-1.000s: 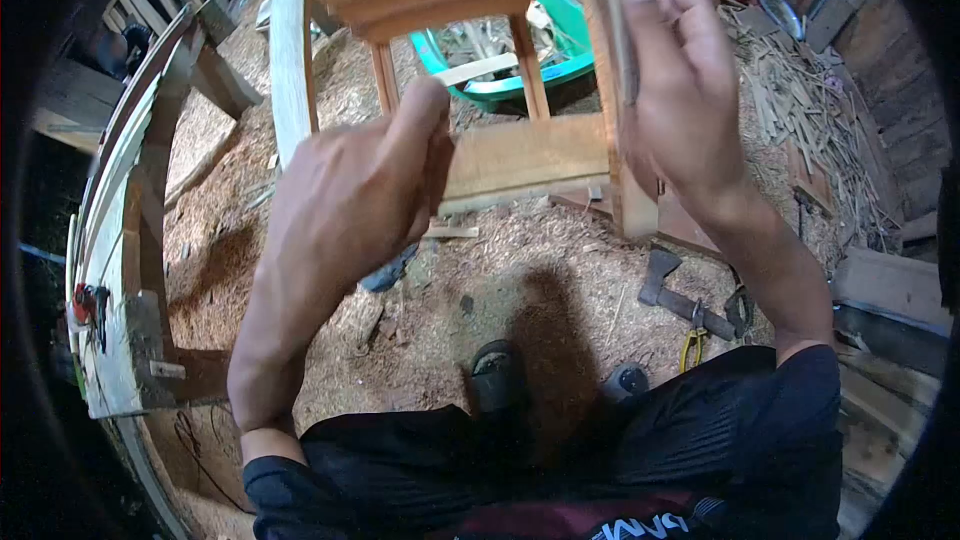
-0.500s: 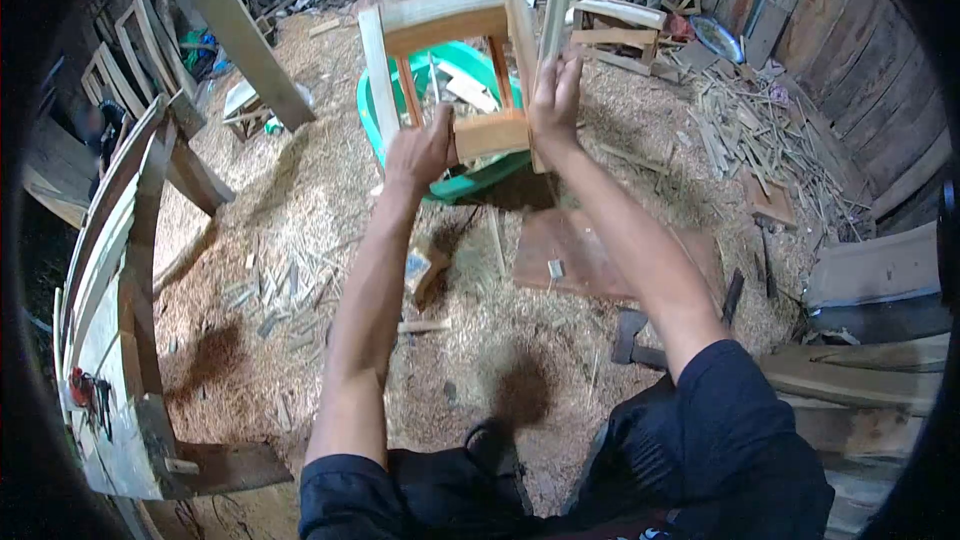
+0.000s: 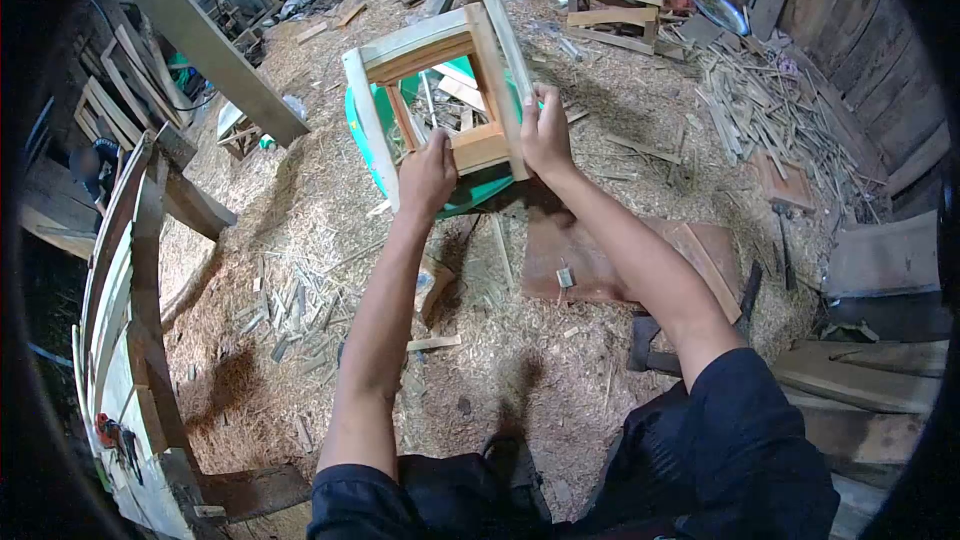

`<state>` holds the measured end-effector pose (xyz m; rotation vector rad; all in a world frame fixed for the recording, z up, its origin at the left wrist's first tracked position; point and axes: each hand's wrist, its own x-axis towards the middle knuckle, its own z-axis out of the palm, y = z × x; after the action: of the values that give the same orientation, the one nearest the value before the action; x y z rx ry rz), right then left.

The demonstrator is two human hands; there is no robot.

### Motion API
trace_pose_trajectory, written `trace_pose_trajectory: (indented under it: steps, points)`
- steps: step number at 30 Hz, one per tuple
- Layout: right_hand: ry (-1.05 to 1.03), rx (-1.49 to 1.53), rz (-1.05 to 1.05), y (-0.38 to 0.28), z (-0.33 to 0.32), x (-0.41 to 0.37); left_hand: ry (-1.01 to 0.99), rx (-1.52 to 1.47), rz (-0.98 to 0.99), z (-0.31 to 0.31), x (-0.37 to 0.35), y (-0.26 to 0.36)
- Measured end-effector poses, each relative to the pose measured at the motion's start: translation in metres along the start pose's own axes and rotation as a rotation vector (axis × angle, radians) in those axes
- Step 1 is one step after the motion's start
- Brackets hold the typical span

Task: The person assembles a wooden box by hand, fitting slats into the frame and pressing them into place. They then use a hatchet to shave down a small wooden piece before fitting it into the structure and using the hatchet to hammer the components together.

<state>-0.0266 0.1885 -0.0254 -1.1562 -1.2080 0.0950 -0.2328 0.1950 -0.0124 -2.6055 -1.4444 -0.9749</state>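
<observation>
A wooden frame with a square opening is held up in front of me, above a green basin that has wood scraps in it. My left hand is closed round the frame's lower left part. At the lower right, my right hand grips the frame's right side, where a loose-looking pale wooden strip slants up from my fingers. Whether the strip is joined to the frame cannot be made out.
Wood shavings cover the floor. A slanted post and curved timber stand left. A reddish board lies below my right hand; a scrap pile is farther right. Part of another person shows at far left.
The wooden frame has tilted to the left and come slightly lower. The strip at its right side now leans left at the top and stands lower. Both hands have moved down a little.
</observation>
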Motion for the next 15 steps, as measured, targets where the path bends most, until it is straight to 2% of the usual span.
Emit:
trace_pose_trajectory:
  steps: [3,4,5,7,11,12,13,15]
  points:
    - [-0.005,-0.038,-0.006,0.001,-0.029,-0.016,0.1,-0.105,0.065,0.011,-0.001,-0.014]
    - [0.019,-0.045,-0.066,0.001,-0.036,-0.019,0.126,-0.125,0.096,0.012,-0.002,-0.017]
    - [-0.049,0.034,0.07,0.001,-0.046,-0.023,0.153,-0.144,0.129,0.013,-0.001,-0.019]
    - [-0.188,0.197,0.358,-0.011,-0.068,-0.038,0.065,-0.255,-0.071,0.015,0.0,-0.015]
    - [-0.203,-0.078,0.294,0.003,-0.098,-0.069,0.21,0.016,0.179,0.025,-0.014,0.002]
    - [-0.291,-0.098,0.466,-0.01,-0.115,-0.073,0.279,0.098,0.216,0.027,-0.017,0.009]
    - [-0.307,-0.143,0.492,-0.005,-0.124,-0.087,0.199,-0.064,0.118,0.025,-0.023,0.019]
    - [-0.337,-0.232,0.529,0.018,-0.143,-0.11,0.223,-0.163,0.213,0.04,-0.03,0.025]
